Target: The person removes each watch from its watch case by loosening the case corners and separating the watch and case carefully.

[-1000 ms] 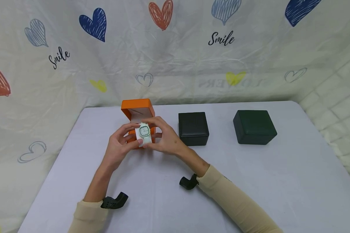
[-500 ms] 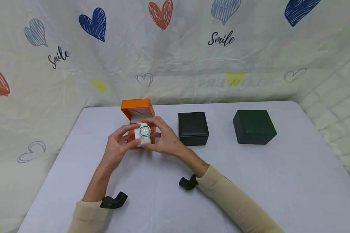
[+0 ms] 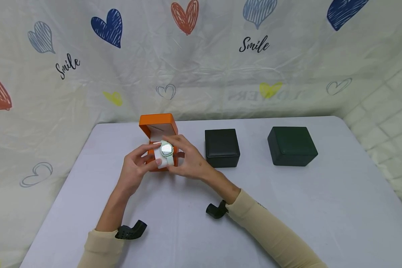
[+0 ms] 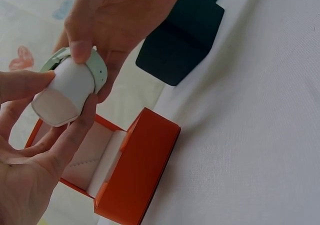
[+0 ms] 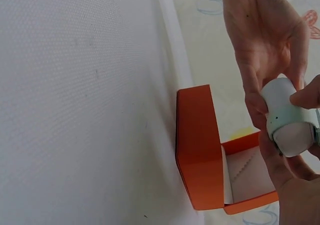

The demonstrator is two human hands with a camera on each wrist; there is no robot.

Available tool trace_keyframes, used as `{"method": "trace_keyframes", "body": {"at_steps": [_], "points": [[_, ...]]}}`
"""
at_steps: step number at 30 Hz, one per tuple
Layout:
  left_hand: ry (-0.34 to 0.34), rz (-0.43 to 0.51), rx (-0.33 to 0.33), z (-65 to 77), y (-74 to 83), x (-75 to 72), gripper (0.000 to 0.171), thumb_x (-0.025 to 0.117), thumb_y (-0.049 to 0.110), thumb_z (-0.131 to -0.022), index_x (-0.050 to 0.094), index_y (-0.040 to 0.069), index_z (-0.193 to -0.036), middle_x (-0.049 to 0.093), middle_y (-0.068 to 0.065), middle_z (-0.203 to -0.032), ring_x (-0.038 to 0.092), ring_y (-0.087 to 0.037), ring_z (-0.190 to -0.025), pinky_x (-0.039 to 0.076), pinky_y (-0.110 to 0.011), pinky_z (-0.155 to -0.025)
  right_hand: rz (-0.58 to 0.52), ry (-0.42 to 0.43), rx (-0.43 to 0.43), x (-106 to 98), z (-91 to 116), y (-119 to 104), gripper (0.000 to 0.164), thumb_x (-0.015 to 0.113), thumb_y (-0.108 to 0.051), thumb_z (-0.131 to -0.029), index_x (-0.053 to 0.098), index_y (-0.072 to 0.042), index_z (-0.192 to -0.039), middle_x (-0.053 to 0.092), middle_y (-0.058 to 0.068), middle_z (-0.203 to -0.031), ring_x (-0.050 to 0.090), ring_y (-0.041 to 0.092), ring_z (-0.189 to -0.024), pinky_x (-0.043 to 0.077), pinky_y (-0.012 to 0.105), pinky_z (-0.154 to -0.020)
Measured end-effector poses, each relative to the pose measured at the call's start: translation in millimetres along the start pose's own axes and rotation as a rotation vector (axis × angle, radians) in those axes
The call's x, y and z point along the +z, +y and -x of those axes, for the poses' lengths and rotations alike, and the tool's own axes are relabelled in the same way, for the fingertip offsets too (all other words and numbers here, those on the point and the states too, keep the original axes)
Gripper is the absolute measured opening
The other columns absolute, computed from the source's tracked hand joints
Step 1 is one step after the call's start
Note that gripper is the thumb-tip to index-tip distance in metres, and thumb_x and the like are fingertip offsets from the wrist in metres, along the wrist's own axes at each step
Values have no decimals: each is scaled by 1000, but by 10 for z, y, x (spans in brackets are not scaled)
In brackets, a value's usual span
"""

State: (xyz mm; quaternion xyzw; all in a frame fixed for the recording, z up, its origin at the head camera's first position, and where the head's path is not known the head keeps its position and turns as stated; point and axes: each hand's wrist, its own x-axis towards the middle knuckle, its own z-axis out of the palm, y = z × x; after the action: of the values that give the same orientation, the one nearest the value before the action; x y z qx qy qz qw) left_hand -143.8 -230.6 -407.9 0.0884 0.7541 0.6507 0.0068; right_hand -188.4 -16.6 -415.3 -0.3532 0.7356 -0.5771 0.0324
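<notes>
A pale mint watch [image 3: 166, 149] with a squarish face is wrapped round a white watch cushion [image 4: 56, 104], near one end of it. My left hand [image 3: 134, 167] grips the cushion between thumb and fingers at its left end. From the other side, my right hand [image 3: 192, 160] pinches the watch, thumb on the strap [image 4: 98, 71] and fingers at its far edge. Both hands hold these in front of an open orange box [image 3: 157, 120], whose raised lid shows a pale lining. In the right wrist view the box's orange wall [image 5: 200, 150] stands below the hands.
Right of the hands stands a closed black box [image 3: 222, 148]. Farther right is a closed dark green box [image 3: 292, 146]. All rest on a white-covered table [image 3: 201, 230], with a heart-printed sheet [image 3: 207, 67] hanging behind. Black wrist mounts [image 3: 131, 230] stick out from the sleeves.
The watch has shifted slightly right along the cushion and tilted, so more white cushion shows at its left. My right hand has moved slightly with it; my left hand keeps its grip.
</notes>
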Motion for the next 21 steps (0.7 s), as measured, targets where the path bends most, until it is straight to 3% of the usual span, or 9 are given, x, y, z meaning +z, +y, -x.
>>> {"method": "trace_keyframes", "body": {"at_steps": [10, 21], "points": [[-8, 23, -11, -2, -14, -14, 46, 73, 4, -95, 62, 5, -139, 55, -1, -142, 68, -17, -116, 61, -23, -90, 2, -26, -8, -17, -6, 7, 85, 78, 1, -81, 43, -3, -158, 48, 15, -147, 55, 28, -126, 61, 29, -95], [-21, 41, -39, 7, -15, -47, 46, 72, 4, -95, 62, 5, -140, 56, 0, -142, 68, -15, -114, 60, -22, -87, -13, -70, 16, -60, -15, 4, 86, 77, 1, -82, 42, -9, -159, 47, 13, -149, 55, 26, -125, 60, 30, -95]]}}
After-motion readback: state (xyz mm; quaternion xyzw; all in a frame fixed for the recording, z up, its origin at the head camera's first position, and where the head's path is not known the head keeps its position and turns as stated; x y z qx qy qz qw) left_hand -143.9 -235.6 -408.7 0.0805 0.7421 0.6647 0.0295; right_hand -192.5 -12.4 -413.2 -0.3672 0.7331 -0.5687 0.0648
